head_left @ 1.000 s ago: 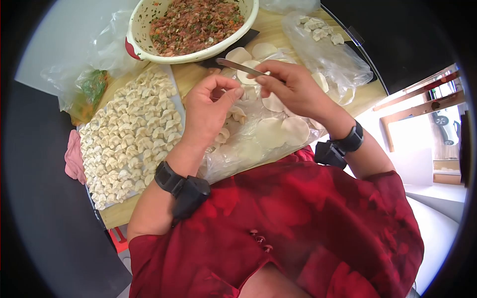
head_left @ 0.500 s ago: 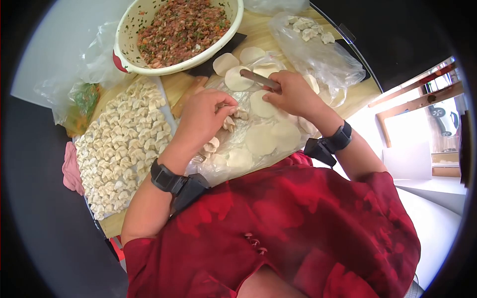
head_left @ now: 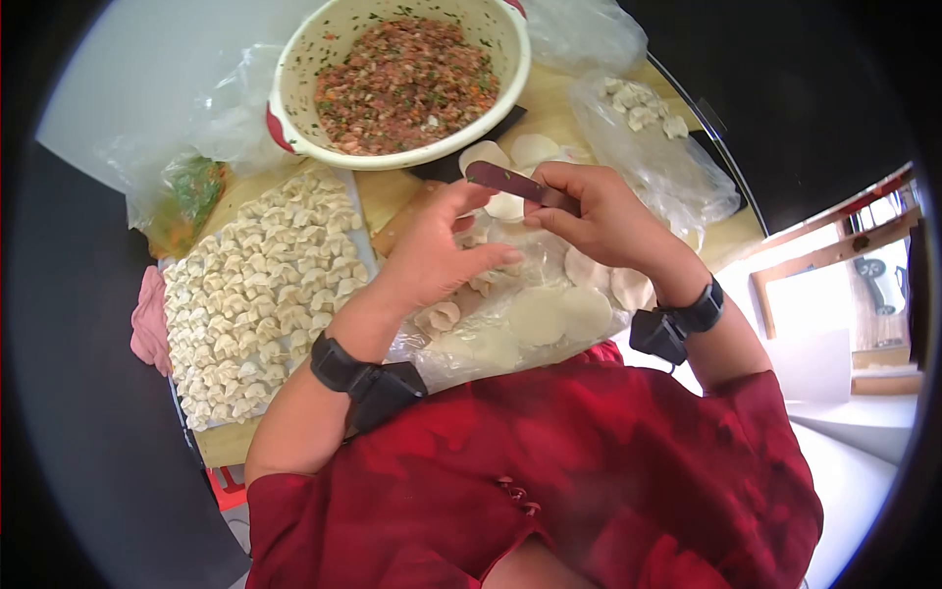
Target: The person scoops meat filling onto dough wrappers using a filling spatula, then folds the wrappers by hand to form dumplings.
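Observation:
My right hand (head_left: 610,218) grips a flat, dark, round-ended filling spatula (head_left: 515,185), which points left over the dough wrappers. My left hand (head_left: 432,250) is open, thumb and fingers apart, just left of the spatula's tip. Beneath and beyond the left fingers lies a round dough wrapper (head_left: 505,207), partly covered by the hands. Folded dumplings (head_left: 438,318) rest on the plastic sheet below my left hand, some of them hidden by it. More flat wrappers (head_left: 559,314) lie on the same sheet, nearer my body.
A white bowl (head_left: 294,83) of minced meat filling (head_left: 407,88) stands at the back. At left, a tray holds rows of folded dumplings (head_left: 265,294). Clear bags (head_left: 182,201) lie beyond it. Several small dough pieces (head_left: 643,106) sit on a plastic bag at back right.
My left hand has opened from a pinch at the dumplings and moved up and right toward the spatula. The spatula stays in my right hand. The whole view has shifted slightly.

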Demonstrator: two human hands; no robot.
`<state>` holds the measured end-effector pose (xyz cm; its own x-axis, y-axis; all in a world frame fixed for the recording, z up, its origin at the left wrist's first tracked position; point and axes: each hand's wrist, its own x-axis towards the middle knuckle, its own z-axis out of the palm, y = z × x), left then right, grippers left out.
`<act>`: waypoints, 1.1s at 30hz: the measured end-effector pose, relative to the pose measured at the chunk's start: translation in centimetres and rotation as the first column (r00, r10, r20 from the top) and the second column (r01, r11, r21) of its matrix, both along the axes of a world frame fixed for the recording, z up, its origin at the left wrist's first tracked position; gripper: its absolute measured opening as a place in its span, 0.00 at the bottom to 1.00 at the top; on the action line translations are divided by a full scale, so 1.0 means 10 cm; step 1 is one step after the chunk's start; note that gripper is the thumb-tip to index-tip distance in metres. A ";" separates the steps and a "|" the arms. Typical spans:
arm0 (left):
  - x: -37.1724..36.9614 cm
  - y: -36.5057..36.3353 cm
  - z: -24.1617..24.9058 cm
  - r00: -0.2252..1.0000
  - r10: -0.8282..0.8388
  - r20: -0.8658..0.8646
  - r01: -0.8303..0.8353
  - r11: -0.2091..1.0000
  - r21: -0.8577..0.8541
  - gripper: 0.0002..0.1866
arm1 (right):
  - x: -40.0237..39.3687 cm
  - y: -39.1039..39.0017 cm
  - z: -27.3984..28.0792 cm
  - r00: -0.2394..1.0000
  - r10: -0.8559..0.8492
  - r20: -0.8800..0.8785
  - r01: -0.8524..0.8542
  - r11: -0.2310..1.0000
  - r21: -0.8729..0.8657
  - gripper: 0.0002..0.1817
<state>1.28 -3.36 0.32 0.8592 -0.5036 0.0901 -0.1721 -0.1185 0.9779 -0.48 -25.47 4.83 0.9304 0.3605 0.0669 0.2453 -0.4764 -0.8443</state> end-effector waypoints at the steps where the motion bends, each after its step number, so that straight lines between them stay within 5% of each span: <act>1: 0.00 -0.03 0.03 0.997 -0.006 0.076 0.005 1.000 0.016 0.25 | 0.03 0.05 0.06 1.000 0.013 0.009 -0.013 1.000 0.001 0.05; 2: 0.01 -0.07 0.07 0.993 -0.086 0.078 0.096 0.986 -0.134 0.24 | 0.06 0.10 0.12 0.997 0.075 0.033 -0.076 0.997 0.019 0.06; 6: 0.05 0.05 0.09 0.962 -0.140 -0.235 0.130 0.990 -0.056 0.19 | 0.29 0.22 0.27 0.979 0.164 0.118 -0.163 0.986 -0.019 0.07; 7: 0.03 0.07 0.12 0.931 -0.082 -0.355 0.055 0.995 -0.088 0.18 | 0.39 0.23 0.27 0.983 0.147 0.110 -0.152 0.988 0.039 0.07; 11: 0.01 0.23 0.09 0.804 -0.002 -0.595 -0.208 0.936 -0.283 0.16 | 1.06 0.19 0.41 0.965 0.129 0.229 -0.065 0.962 -0.265 0.08; 12: 0.02 0.26 0.09 0.805 -0.001 -0.594 -0.208 0.936 -0.283 0.16 | 1.21 0.21 0.43 0.964 0.129 0.231 -0.065 0.962 -0.265 0.08; 14: 0.03 0.32 0.11 0.783 0.048 -0.620 -0.319 0.887 -0.333 0.17 | 1.46 0.30 0.44 0.898 0.261 0.354 -0.009 0.816 -0.578 0.07; 20: 0.10 0.40 0.05 0.681 0.119 -0.723 -0.525 0.767 -0.369 0.18 | 1.86 0.71 0.18 0.912 0.265 0.313 0.076 0.640 -0.764 0.09; 33: 0.16 0.40 0.11 0.673 0.111 -0.731 -0.597 0.665 -0.448 0.20 | 1.71 0.66 0.18 0.910 0.358 0.211 -0.160 0.770 -0.617 0.09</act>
